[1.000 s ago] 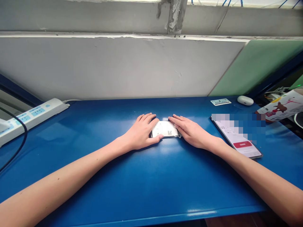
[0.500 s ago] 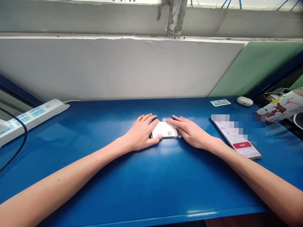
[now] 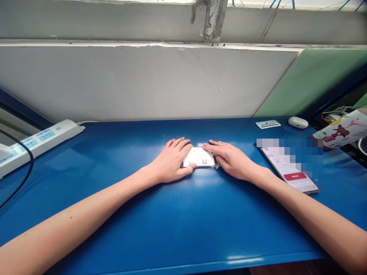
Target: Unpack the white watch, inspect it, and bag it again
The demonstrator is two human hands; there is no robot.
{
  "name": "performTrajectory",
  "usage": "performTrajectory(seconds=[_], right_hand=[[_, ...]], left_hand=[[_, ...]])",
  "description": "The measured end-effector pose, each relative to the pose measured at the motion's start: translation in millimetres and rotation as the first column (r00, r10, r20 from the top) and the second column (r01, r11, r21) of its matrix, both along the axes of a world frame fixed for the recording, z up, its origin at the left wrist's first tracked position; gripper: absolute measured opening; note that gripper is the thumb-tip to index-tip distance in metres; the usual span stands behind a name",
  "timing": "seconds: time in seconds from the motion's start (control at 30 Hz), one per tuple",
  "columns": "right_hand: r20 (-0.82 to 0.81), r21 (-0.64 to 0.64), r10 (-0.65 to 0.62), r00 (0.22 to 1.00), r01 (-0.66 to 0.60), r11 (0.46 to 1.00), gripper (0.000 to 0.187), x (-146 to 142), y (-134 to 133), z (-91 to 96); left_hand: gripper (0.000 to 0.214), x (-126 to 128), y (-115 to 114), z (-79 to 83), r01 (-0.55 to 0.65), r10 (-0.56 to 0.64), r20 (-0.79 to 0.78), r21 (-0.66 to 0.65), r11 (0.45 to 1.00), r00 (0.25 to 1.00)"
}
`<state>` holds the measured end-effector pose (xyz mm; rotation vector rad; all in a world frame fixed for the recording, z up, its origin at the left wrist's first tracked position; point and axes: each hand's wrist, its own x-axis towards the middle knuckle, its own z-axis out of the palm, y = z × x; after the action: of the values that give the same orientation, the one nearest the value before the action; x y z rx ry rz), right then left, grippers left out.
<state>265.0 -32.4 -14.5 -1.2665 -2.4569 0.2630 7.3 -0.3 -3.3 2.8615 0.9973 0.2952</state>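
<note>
Blue table [image 3: 183,221] against a grey-white wall [image 3: 143,84], with a green panel [image 3: 309,80] at far right. A small white packet [image 3: 200,157] in a clear sleeve lies flat at table centre, well back from the near edge. Its long axis runs left-right, one end toward each hand. The printed face is up, with a small dark code mark at the near-right part.

The left hand [image 3: 169,162] is palm down. Its fingers are stretched out and loosely together over the packet's left end, and the thumb lies along the packet's near edge. The fingers are not curled round it.

The right hand [image 3: 231,160] is also palm down, fingers straight and slightly spread. The fingertips lie on the packet's right end and far edge, with no closed grip. Both forearms rest on the table.

A white power strip [image 3: 37,139] sits at far left with a black cable [image 3: 20,172] looping near it. To the right of the right hand is a phone [image 3: 292,172], screen up, its top part blurred. Beyond it at the far right are a small label card [image 3: 267,123] and a white oval case [image 3: 298,122]. A printed paper [image 3: 341,133] lies at the right edge.
</note>
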Motion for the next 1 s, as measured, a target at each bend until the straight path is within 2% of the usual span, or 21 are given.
performTrajectory(seconds=[0.13, 0.23, 0.3, 0.63, 0.8, 1.0], right_hand=[[0.017, 0.136, -0.012, 1.0, 0.01, 0.991, 0.037, 2.3, -1.0, 4.0], [0.048, 0.274, -0.039, 0.998, 0.025, 0.961, 0.028, 5.1, -1.1, 10.2], [0.073, 0.31, -0.046, 0.996, 0.022, 0.951, 0.027, 6.7, -1.0, 13.4], [0.148, 0.119, -0.015, 0.989, -0.003, 0.993, 0.028, 15.4, 2.4, 16.2], [0.172, 0.119, 0.025, 0.985, -0.046, 0.992, 0.035, 19.1, 4.4, 19.3], [0.175, 0.176, 0.053, 0.983, -0.084, 0.981, 0.034, 13.3, 0.3, 21.2]], left_hand=[[0.057, -0.4, -0.6, -0.3, -0.013, 0.013, -0.009, -0.003, 1.0, 1.0], [0.054, -0.2, -1.4, 0.2, -0.02, 0.02, -0.004, -0.011, 1.0, 1.0], [0.053, 0.0, -1.6, 0.8, -0.023, 0.023, 0.004, -0.014, 1.0, 1.0], [0.052, -0.7, -1.7, 1.7, -0.033, 0.033, 0.0, -0.043, 0.999, 0.999], [0.07, -0.1, -0.2, -0.2, -0.034, 0.034, -0.009, -0.047, 0.998, 0.999], [0.066, -0.5, 0.0, -0.5, -0.026, 0.027, 0.011, -0.041, 0.999, 1.0]])
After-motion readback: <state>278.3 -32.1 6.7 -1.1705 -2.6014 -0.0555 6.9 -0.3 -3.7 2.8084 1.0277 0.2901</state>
